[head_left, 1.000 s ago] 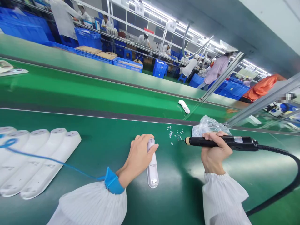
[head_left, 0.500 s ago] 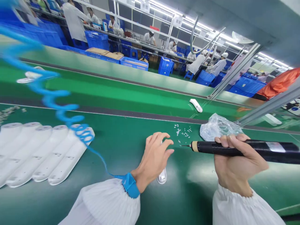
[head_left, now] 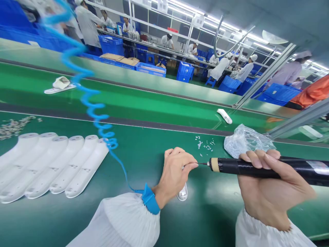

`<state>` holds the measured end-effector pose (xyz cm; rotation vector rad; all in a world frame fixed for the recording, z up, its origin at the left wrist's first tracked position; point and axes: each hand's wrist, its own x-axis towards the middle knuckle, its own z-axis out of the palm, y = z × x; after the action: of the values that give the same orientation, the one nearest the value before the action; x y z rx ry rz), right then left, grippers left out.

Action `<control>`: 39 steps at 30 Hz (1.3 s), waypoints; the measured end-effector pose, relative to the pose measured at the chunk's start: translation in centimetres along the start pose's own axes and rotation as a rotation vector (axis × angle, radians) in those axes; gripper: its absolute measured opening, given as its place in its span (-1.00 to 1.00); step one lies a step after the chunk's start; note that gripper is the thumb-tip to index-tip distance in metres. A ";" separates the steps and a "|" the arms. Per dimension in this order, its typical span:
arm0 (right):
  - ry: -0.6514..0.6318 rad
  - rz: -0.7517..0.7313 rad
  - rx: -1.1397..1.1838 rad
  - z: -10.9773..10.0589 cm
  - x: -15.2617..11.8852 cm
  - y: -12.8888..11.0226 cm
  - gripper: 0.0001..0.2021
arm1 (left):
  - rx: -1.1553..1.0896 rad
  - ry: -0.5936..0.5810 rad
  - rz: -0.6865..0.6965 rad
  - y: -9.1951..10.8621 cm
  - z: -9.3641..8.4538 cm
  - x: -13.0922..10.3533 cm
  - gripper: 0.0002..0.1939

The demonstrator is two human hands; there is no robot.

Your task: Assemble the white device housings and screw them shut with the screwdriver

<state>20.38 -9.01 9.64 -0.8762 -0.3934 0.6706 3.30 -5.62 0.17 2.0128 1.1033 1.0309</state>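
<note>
My right hand (head_left: 272,185) is wrapped round a black electric screwdriver (head_left: 257,167), held level with its thin bit pointing left. The thumb and forefinger of my left hand (head_left: 177,171) pinch together at the tip of that bit; anything tiny between them is hidden. A blue strap (head_left: 150,200) circles my left wrist. Beneath my left hand lies a small white part (head_left: 182,193), mostly covered by the hand. Just beyond my fingers, small screws (head_left: 205,145) are scattered on the green table (head_left: 144,151).
Several long white shells (head_left: 84,168) lie in a row at left, near a pile of small parts (head_left: 15,127). A clear plastic bag (head_left: 241,140) sits behind my right hand. The coiled blue cord (head_left: 95,109) hangs at left. White pieces (head_left: 224,116) rest on the belt (head_left: 154,109).
My left thumb and forefinger have closed at the screwdriver's tip; they were apart before. The view has shifted, so the shells and belt appear further right.
</note>
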 end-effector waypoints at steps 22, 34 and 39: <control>-0.635 -0.061 -0.265 -4.1 -6.4 -0.9 -0.69 | 0.039 -0.064 -0.314 -1.5 -1.1 1.2 -0.67; -0.609 -0.098 -0.308 -2.2 -7.8 0.0 -0.60 | 0.051 -0.048 -0.299 -1.9 -0.8 1.1 -0.69; -0.755 -0.040 -0.217 -2.0 -7.8 0.4 -0.63 | 0.053 -0.044 -0.289 -2.0 -0.7 1.0 -0.68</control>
<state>15.68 -15.32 7.80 -0.7908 -1.1741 0.9230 2.30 -3.75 -0.71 1.8381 1.3615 0.8124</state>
